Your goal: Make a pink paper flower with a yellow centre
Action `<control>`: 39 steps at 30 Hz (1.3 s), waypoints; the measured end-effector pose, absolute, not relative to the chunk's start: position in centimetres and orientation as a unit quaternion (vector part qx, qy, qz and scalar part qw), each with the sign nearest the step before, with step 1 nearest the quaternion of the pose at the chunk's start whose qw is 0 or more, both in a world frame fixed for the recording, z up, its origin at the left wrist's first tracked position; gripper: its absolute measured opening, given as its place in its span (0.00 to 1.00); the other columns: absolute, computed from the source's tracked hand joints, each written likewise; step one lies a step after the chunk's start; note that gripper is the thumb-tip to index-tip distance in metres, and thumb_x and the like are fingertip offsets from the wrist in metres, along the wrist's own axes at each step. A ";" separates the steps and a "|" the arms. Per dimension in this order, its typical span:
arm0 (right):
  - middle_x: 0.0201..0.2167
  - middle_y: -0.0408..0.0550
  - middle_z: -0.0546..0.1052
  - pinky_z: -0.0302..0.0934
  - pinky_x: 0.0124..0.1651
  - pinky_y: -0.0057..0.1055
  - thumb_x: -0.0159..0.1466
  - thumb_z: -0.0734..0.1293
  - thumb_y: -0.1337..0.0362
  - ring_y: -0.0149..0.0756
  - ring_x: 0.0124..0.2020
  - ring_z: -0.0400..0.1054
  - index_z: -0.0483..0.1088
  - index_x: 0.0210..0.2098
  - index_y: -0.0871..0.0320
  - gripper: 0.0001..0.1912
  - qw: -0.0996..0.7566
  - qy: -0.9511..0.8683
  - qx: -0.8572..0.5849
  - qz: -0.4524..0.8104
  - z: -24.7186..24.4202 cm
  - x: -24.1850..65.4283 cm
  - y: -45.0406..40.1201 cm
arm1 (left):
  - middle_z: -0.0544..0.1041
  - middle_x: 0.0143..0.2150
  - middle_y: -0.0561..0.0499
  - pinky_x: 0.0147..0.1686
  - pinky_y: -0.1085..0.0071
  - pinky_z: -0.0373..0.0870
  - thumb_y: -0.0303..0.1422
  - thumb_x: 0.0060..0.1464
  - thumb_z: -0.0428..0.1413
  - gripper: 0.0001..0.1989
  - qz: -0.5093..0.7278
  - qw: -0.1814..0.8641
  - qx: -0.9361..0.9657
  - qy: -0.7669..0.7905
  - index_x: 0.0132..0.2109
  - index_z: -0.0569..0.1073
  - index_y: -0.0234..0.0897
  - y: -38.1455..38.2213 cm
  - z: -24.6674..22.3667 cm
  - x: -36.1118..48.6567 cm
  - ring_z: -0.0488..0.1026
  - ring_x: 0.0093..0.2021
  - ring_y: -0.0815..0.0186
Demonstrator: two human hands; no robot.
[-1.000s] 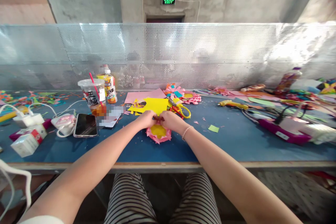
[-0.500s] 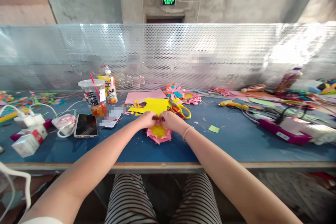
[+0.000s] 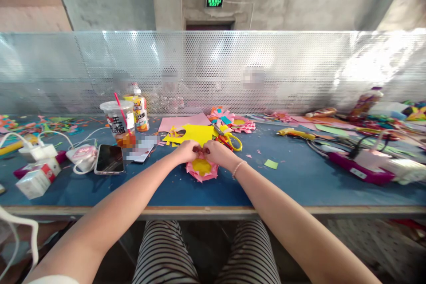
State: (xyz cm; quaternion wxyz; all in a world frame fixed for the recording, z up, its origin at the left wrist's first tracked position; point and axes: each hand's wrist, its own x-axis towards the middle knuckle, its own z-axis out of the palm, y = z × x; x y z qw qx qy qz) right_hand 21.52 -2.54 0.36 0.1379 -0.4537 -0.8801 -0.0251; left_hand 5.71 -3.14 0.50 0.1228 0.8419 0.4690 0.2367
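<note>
A pink paper flower with a yellow centre [image 3: 202,167] lies on the blue table in front of me. Both hands meet at its far edge. My left hand [image 3: 188,151] is closed, its fingertips pinching the flower's far petals. My right hand [image 3: 215,152] is closed on the same edge, its fingertips nearly touching the left ones. Just beyond the hands is a cut yellow sheet [image 3: 199,133], with yellow-handled scissors [image 3: 235,141] at its right. Further back lie pink paper [image 3: 183,121] and more pink flowers [image 3: 242,125].
To the left stand a plastic cup [image 3: 119,126] and a bottle [image 3: 141,113], with a phone [image 3: 109,159] nearer. A yellow glue gun [image 3: 296,133] and a purple power strip [image 3: 361,169] lie right. A perforated metal screen [image 3: 213,71] rises behind the table.
</note>
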 end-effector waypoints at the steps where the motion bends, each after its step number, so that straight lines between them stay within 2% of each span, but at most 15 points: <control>1: 0.34 0.51 0.73 0.55 0.33 0.24 0.54 0.60 0.69 0.33 0.33 0.66 0.71 0.32 0.62 0.09 0.136 -0.880 -0.455 -0.023 0.4 21.5 -2.6 | 0.77 0.32 0.49 0.33 0.74 0.66 0.25 0.40 0.51 0.11 0.240 0.120 0.842 0.468 0.33 0.75 0.33 -3.1 0.4 5.7 0.72 0.34 0.65; 7: 0.34 0.51 0.73 0.56 0.34 0.24 0.55 0.60 0.69 0.33 0.34 0.67 0.71 0.32 0.62 0.09 0.116 -0.882 -0.456 -0.037 0.5 21.4 -2.8 | 0.76 0.30 0.48 0.32 0.74 0.65 0.23 0.40 0.49 0.12 0.246 0.092 0.857 0.443 0.32 0.75 0.32 -2.7 0.0 5.6 0.72 0.32 0.66; 16: 0.34 0.52 0.73 0.58 0.35 0.26 0.58 0.58 0.67 0.36 0.35 0.69 0.70 0.32 0.61 0.10 0.072 -0.879 -0.462 -0.098 1.2 20.9 -4.0 | 0.76 0.29 0.45 0.31 0.72 0.64 0.25 0.42 0.51 0.08 0.205 0.019 0.861 0.464 0.29 0.74 0.33 -3.2 0.2 6.1 0.72 0.32 0.63; 27: 0.32 0.55 0.73 0.61 0.35 0.30 0.59 0.58 0.69 0.40 0.36 0.69 0.70 0.32 0.63 0.10 0.057 -0.882 -0.436 -0.170 0.8 20.3 -4.4 | 0.75 0.32 0.44 0.32 0.71 0.65 0.27 0.46 0.48 0.09 0.157 -0.032 0.860 0.484 0.31 0.73 0.33 -3.4 -0.1 6.2 0.72 0.35 0.61; 39: 0.33 0.56 0.73 0.61 0.36 0.28 0.58 0.58 0.70 0.39 0.35 0.69 0.71 0.33 0.66 0.11 0.048 -0.877 -0.453 -0.152 1.2 20.1 -4.8 | 0.75 0.33 0.43 0.34 0.71 0.65 0.27 0.47 0.47 0.10 0.155 -0.014 0.858 0.490 0.31 0.74 0.33 -3.5 0.1 6.4 0.72 0.36 0.61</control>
